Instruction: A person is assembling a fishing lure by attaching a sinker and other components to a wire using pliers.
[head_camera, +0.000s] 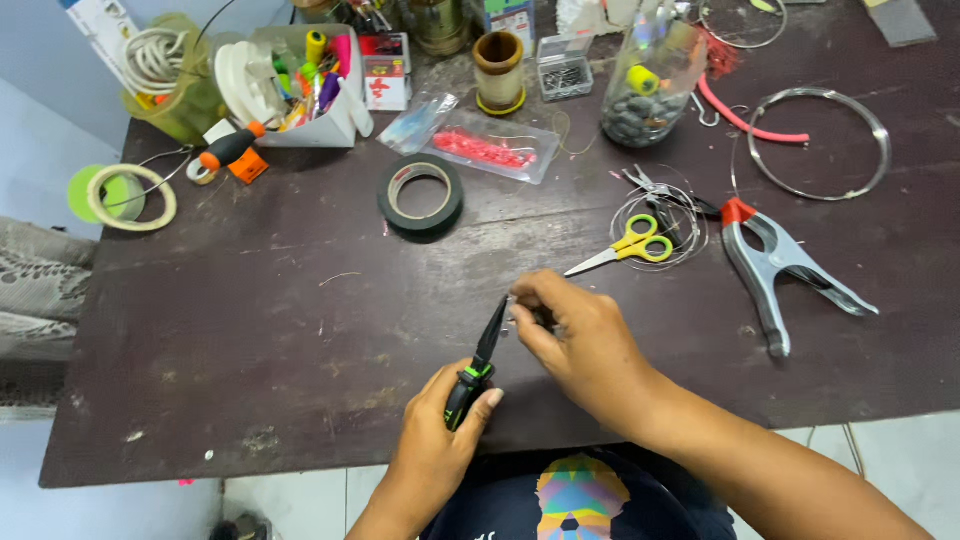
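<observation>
My left hand (432, 440) grips the black-and-green handles of needle-nose pliers (482, 358), whose closed tip points up toward my right hand. My right hand (572, 335) is pinched at the plier tip on something small and thin; I cannot make out what it is. Both hands are over the front middle of the dark table (250, 340), close to its near edge.
A roll of black tape (421, 196) lies behind the hands. Yellow-handled scissors (625, 247) sit on a wire coil, with a metal spring clamp (775, 262) and a wire ring (820, 143) to the right. Boxes, jars, a bag of red pieces (485, 148) and tape rolls crowd the far edge.
</observation>
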